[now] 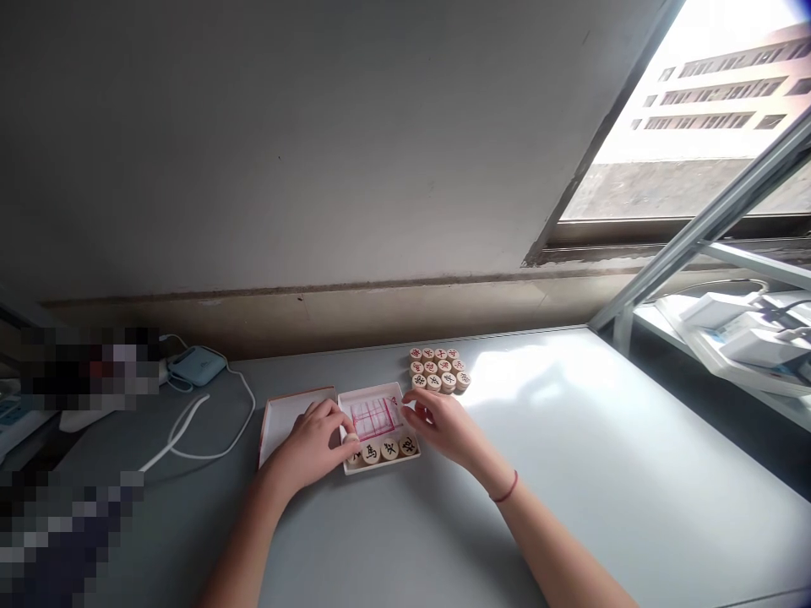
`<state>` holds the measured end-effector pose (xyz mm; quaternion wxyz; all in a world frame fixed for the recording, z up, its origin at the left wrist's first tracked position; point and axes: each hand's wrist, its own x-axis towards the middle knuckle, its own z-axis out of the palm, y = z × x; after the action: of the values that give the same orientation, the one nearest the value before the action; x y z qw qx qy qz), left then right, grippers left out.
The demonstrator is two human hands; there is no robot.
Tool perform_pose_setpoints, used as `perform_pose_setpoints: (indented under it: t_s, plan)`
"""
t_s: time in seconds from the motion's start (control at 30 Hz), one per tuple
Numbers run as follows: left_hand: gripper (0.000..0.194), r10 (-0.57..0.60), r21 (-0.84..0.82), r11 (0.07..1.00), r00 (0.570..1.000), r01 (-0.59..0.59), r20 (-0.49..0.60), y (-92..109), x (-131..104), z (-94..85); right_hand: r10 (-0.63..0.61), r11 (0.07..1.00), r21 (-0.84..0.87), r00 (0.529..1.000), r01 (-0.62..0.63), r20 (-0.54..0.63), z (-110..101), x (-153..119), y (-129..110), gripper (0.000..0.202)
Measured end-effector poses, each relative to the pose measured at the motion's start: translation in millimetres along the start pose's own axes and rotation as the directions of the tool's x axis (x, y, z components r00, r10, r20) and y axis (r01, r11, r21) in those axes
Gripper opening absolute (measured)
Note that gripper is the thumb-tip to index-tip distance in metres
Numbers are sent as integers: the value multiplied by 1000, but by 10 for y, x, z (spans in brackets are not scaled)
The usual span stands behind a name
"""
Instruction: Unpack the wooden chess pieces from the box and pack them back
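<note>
A shallow white box [378,393] lies on the desk with a folded, red-lined sheet [373,418] inside. Along its near side sits a row of round Chinese chess pieces [389,450] with black characters. My left hand [317,439] reaches over the box's left edge, its thumb and finger closed on a pale Chinese chess piece [351,438] above the row's left end. At the right edge of the box is my right hand [447,422], fingers curved and slightly apart, no piece visible between them. Just beyond it stand stacked Chinese chess pieces [437,368], mostly red-lettered on top.
The box lid [285,414] lies left of the box, partly behind my left hand. Farther left are a blue device [198,365] and a white cable [244,397]. A metal frame [697,224] with white adapters [728,317] stands at right, by the window.
</note>
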<state>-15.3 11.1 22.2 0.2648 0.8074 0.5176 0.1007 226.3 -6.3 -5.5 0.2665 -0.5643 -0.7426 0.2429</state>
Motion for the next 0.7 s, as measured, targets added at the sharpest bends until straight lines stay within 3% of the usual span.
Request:
perform_pose_setpoints:
  t_s: [0.13,0.27,0.4,0.53,0.7]
  plan:
    - [13,55,-156,984,980,-86,-194,109,24,12,-60,984,170,998,56,16,48,-55,-168,18]
    - [20,16,-370,925,985,-80,-172,256,25,109,-70,897,443,992,15,108,57,-96,-350,20]
    - [25,-12,-442,895,988,-59,-157,256,47,204,-26,780,618,981,-100,191,21,-70,-363,26]
    - [22,78,-280,954,989,-110,-123,139,56,155,144,818,534,975,-215,171,-109,-12,-129,25]
    - [23,91,14,996,995,-90,-47,13,22,49,407,858,237,885,-455,228,-269,22,233,17]
